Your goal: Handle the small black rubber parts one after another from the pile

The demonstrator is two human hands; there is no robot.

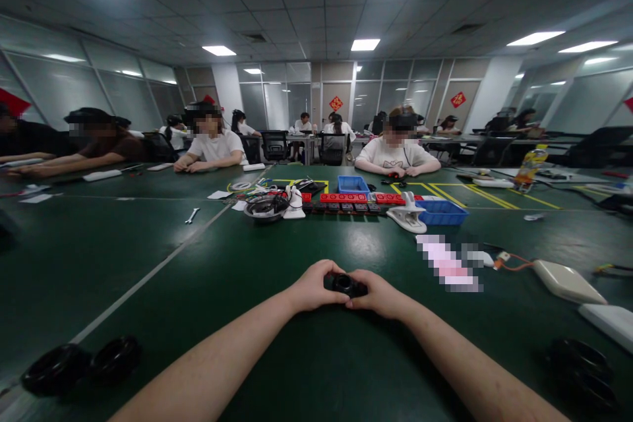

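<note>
In the middle of the near table, a small black part with a round hollow in its face sits between my two hands. My left hand is closed around its left side, thumb and fingers on it. Its right end is gripped by my right hand. Its exact kind is not clear. Two black rings lie on the table left of my left forearm. More black rings, blurred, lie beyond my right forearm.
Ahead stand blue bins, red power strips, a metal bowl with cables and a white clamp stand. A wrench lies left; a beige power bank-like box lies right. Co-workers sit across the green table.
</note>
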